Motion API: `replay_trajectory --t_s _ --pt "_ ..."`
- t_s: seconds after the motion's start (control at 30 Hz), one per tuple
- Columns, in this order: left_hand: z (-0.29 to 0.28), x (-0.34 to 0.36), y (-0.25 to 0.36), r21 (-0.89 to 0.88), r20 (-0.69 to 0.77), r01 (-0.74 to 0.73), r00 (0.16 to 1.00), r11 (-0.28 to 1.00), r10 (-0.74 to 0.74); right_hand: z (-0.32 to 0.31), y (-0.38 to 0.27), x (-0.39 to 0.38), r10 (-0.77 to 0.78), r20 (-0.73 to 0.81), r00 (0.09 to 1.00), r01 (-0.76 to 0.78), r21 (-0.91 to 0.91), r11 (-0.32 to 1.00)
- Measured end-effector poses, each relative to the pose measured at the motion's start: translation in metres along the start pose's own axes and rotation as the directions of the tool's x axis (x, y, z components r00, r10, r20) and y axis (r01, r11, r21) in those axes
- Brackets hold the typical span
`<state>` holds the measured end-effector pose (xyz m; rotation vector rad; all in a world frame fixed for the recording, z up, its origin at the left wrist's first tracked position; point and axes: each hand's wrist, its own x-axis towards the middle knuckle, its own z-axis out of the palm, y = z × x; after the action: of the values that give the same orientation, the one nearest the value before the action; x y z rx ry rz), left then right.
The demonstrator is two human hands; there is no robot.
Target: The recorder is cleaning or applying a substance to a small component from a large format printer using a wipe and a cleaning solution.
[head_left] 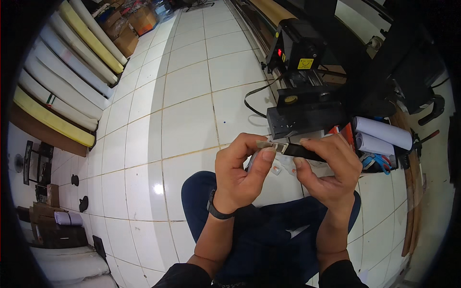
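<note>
Above my lap, both hands hold a black-handled utility knife [302, 151] with a metal front end. My left hand [235, 180], a dark band on its wrist, pinches the metal end between thumb and forefinger. My right hand [331, 168] grips the black handle between thumb and fingers. A short grey blade-like piece points left between the left fingertips. Below the hands, small white pieces with orange spots lie on the floor, partly hidden by the fingers.
A black machine [295, 48] with a red light stands at the right. Next to it, a box holds white paper rolls [384, 132] and blue-handled scissors [377, 162]. Tall material rolls [72, 81] lean along the left side. Cardboard boxes [142, 20] stand at the back.
</note>
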<state>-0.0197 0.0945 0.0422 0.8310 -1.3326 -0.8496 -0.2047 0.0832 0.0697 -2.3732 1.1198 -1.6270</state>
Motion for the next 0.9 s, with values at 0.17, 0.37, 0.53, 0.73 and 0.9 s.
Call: replay_trajectory --t_s 0.17,0.37,0.53,0.73,0.9 --pt "-0.004 -0.002 -0.004 0.099 0.019 -0.024 1.0 0.995 0.023 0.002 0.001 0.0 0.012 -0.033 0.999 -0.012 0.0 1.0" --pt "-0.003 0.001 0.004 -0.114 0.025 -0.017 0.999 0.993 0.02 -0.003 0.01 -0.001 0.14 -0.128 0.982 -0.145 -0.026 0.989" --pt "-0.002 0.002 0.004 -0.151 0.068 -0.014 0.997 0.988 0.024 -0.007 0.009 -0.008 0.252 -0.104 0.962 -0.234 0.158 0.959" --pt "0.002 0.006 0.003 0.084 0.148 -0.16 0.978 0.984 0.147 -0.006 -0.009 -0.006 0.21 0.2 0.957 -0.26 0.274 0.926" --pt "0.006 0.008 0.009 0.115 0.181 -0.24 0.959 0.964 0.217 -0.007 -0.012 -0.005 0.175 0.217 0.96 -0.234 0.286 0.929"
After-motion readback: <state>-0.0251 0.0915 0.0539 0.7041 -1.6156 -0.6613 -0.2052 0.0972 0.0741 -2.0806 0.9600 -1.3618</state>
